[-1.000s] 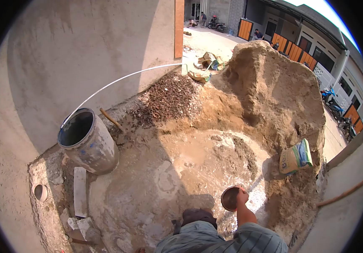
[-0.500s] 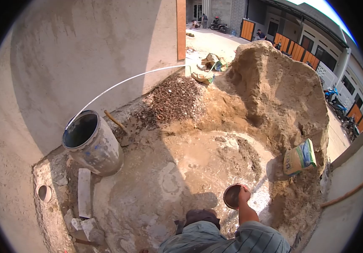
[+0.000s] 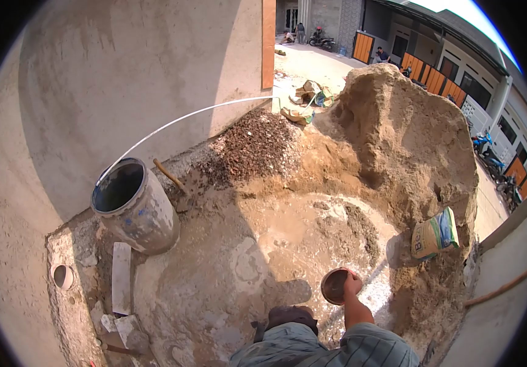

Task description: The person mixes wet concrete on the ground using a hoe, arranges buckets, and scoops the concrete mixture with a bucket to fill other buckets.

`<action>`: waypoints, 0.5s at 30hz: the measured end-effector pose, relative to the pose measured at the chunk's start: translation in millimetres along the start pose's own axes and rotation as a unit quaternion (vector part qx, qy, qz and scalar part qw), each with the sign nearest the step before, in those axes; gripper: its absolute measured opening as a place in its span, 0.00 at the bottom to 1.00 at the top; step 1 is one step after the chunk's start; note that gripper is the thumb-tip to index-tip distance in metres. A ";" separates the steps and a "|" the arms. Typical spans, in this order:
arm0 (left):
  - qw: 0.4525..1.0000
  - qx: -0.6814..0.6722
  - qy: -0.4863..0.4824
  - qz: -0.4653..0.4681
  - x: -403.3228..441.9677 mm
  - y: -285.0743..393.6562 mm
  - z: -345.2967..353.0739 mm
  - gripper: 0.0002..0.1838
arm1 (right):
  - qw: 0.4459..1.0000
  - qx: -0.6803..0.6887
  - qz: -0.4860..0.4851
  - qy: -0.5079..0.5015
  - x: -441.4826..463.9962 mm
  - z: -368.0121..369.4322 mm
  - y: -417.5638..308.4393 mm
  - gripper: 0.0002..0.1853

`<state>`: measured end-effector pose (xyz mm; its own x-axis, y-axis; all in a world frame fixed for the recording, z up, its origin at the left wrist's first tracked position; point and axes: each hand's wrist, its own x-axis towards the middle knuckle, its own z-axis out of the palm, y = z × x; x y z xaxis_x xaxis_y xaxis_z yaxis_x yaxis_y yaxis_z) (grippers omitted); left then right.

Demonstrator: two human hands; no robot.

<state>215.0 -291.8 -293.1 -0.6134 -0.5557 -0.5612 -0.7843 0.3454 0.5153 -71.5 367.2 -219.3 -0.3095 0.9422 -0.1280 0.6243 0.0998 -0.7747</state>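
Note:
My right hand is closed on the rim of a round, dark scoop at the lower centre right. The scoop is over the wet grey-brown mix on the ground, beside a bright, shiny wet patch. My left hand is out of sight; the striped sleeve and my body fill the bottom edge. Up and to the right, a printed bag leans on the sand.
A tall barrel with a white hose stands left. A block, a wooden handle, red rubble and a large sand heap surround the mix. Several people are far off by the houses.
The view has shifted slightly, moving the barrel and the bag a little to the right in the picture. My right hand still holds the scoop in nearly the same place.

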 end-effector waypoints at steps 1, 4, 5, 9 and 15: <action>1.000 0.013 0.019 0.015 -1.7 0.2 1.1 0.22 | 1.000 0.003 0.001 0.001 0.3 0.4 1.3 0.20; 0.997 0.029 0.064 0.031 -12.4 -0.2 1.0 0.20 | 1.000 0.011 0.005 -0.001 0.7 0.9 5.9 0.20; 0.998 -0.039 0.050 -0.015 -5.5 3.3 -0.5 0.20 | 1.000 0.013 0.009 -0.004 -1.6 -1.7 3.8 0.20; 0.981 -0.156 0.091 -0.071 16.6 -14.9 10.4 0.24 | 1.000 -0.024 -0.006 0.005 -5.1 -7.6 3.4 0.21; 0.984 -0.086 0.150 -0.042 -20.1 24.4 -8.2 0.24 | 0.998 -0.044 0.034 -0.041 -28.6 -26.7 -12.8 0.22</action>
<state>208.9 -278.4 -264.0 -0.4717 -0.7843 -0.4030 -0.7883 0.1704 0.5912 -51.5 347.5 -189.1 -0.3188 0.9191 -0.2314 0.7049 0.0667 -0.7061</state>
